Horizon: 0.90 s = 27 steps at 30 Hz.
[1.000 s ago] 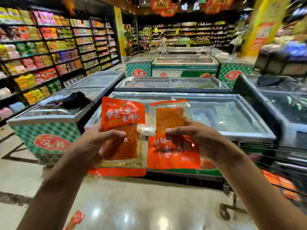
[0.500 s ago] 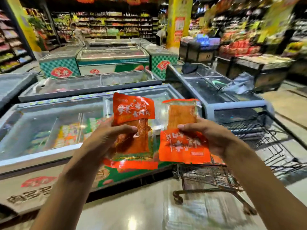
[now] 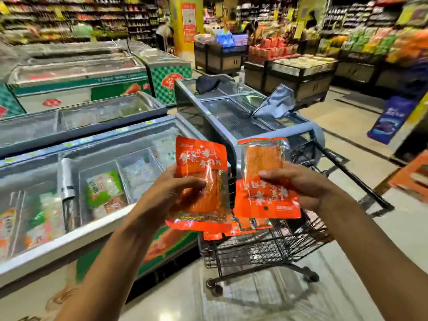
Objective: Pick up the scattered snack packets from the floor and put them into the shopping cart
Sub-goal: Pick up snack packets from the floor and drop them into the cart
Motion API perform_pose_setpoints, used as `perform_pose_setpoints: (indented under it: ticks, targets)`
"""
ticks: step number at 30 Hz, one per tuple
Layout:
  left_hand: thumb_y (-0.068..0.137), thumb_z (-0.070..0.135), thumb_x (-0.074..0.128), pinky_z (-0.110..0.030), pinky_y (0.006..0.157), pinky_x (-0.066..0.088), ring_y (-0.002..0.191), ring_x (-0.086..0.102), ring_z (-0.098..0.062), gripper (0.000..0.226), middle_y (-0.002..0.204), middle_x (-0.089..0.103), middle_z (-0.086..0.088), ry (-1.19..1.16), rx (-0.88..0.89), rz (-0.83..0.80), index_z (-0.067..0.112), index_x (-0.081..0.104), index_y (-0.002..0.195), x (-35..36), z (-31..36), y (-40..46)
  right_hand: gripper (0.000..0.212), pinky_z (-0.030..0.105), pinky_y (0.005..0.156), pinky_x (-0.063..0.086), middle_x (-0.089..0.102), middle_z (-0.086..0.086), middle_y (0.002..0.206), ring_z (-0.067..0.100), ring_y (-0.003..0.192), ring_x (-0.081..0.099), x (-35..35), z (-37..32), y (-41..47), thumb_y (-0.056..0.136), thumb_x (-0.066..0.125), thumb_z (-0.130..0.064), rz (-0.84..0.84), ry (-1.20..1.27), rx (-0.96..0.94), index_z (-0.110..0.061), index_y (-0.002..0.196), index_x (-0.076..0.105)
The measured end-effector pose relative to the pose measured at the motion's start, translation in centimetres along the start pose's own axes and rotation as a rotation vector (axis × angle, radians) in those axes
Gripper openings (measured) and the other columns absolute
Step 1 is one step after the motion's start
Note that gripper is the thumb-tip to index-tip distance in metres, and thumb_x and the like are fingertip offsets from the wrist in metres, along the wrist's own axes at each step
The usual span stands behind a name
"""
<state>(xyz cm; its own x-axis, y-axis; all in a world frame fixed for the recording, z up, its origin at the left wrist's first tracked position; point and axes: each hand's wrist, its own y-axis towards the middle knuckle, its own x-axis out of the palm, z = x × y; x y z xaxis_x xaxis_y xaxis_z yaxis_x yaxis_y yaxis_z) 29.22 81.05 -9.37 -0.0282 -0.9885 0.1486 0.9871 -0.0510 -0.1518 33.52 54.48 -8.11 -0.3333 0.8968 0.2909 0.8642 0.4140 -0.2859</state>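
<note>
Just beside cart [image 3: 266, 249] rim — 2 packets [image 3: 199, 179]

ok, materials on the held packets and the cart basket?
Snack packets: glossy plastic film by the look, part printed orange, part clear; glare and wrinkles show. Shopping cart: dark wire mesh, probably coated metal, with thin crossing rods.

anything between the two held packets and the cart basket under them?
Head view: below the left hand's packet and right hand's packet, more orange packets show just above the wire cart; whether held or lying in it is unclear.
</note>
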Motion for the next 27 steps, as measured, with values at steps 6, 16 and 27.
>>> perform_pose_setpoints:
  ticks: [6, 16, 27]
  targets:
    - [0.067, 0.007, 0.075, -0.019, 0.049, 0.051, 0.060, 0.066, -0.012, 0.036, 0.075, 0.071, 0.000, -0.050, -0.028, -0.025, 0.015, 0.064, 0.100, 7.8, -1.8, 10.0, 0.028, 0.046, 0.071, 0.062, 0.072, 0.019, 0.091, 0.029, 0.073, 0.073, -10.6, -2.8, 4.7, 0.082, 0.062, 0.002, -0.004, -0.007, 0.013, -0.004, 0.109, 0.064]
    - [0.086, -0.009, 0.065, -0.024, 0.050, 0.056, 0.057, 0.068, -0.014, 0.030, 0.076, 0.072, -0.003, -0.082, -0.160, -0.002, 0.009, 0.058, 0.109, 12.3, -8.6, 22.9, 0.060, 0.057, 0.091, 0.051, 0.067, 0.025, 0.105, 0.032, 0.080, 0.069, -22.5, -1.2, 15.9, 0.074, 0.074, 0.003, 0.020, 0.089, 0.171, 0.001, 0.130, 0.054]
    - [0.069, -0.007, 0.077, -0.039, 0.080, 0.061, 0.082, 0.072, -0.024, 0.050, 0.100, 0.074, -0.013, -0.143, -0.342, 0.117, 0.010, 0.061, 0.113, 5.4, -20.1, 32.9, 0.042, 0.046, 0.074, 0.061, 0.071, 0.020, 0.093, 0.026, 0.071, 0.072, -26.3, 8.7, 30.8, 0.078, 0.064, 0.005, 0.086, 0.185, 0.374, -0.006, 0.119, 0.058]
